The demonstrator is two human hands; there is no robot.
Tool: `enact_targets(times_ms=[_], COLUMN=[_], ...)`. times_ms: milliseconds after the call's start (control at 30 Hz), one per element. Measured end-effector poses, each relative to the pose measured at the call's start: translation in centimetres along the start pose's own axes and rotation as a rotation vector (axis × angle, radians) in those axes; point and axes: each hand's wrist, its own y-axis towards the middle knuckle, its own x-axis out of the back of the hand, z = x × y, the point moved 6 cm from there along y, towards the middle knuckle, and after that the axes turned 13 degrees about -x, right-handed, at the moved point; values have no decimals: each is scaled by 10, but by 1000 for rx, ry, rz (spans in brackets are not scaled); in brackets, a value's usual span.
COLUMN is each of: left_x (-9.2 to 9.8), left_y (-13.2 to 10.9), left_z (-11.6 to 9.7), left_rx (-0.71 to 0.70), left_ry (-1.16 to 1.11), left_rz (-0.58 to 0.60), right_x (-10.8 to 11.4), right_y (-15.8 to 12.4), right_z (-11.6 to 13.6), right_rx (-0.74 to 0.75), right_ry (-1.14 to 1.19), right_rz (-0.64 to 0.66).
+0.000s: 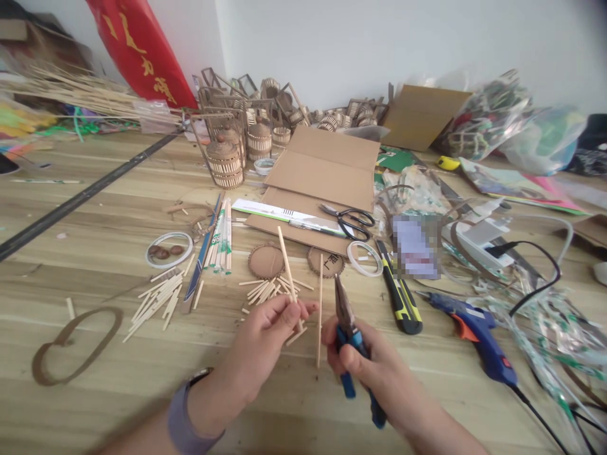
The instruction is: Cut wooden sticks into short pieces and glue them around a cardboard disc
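My left hand [265, 338] is closed in a pinch on a long wooden stick [288, 268] that slants up and to the left from my fingertips. My right hand [365, 366] is wrapped round the blue handles of a pair of pliers [348, 328], whose metal jaws point up and away from me. A second long stick [320, 309] lies on the wooden table [95, 227] between the two hands. Short cut stick pieces [265, 291] lie just beyond my left hand, in front of two round cardboard discs [267, 261].
To the right lie a yellow-black utility knife [401, 297], a blue glue gun [478, 335] with its cable, and black scissors [348, 221] on flat cardboard [322, 170]. Small woven stick baskets [225, 161] stand at the back. More cut sticks [156, 303] and a cardboard ring [76, 344] lie left.
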Motion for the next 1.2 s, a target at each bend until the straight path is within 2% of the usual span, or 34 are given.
enact_targets(times_ms=[100, 200, 333, 500, 633, 767, 867, 933, 1000, 1067, 1200], left_x=[-14, -27, -30, -27, -20, -11, 5, 12, 14, 12, 5], left_y=[-3, -9, -10, -10, -7, -2, 3, 5, 6, 6, 4], left_z=[2, 9, 14, 12, 9, 2, -4, -6, -7, -8, -13], left_rx=[6, 78, 129, 137, 109, 43, -29, -37, -18, 13, 32], left_ry=[-152, -268, -288, -315, -321, -195, 23, 134, 194, 225, 207], left_rz=[161, 269, 225, 169, 116, 139, 67, 60, 108, 187, 327], right_x=[-15, -27, -35, -34, -31, -21, -3, 9, 14, 13, 9], right_y=[2, 1, -2, -5, -10, -13, -13, -13, -14, -14, -15], right_z=[-12, -18, -22, -23, -15, -4, 5, 11, 16, 20, 22], right_rx=[-209, -317, -372, -397, -367, -309, -201, -145, -128, -142, -192], right_ry=[358, 514, 598, 605, 495, 347, 121, -42, -197, -332, -413], right_rz=[236, 350, 403, 395, 378, 319, 153, 47, 15, 50, 137])
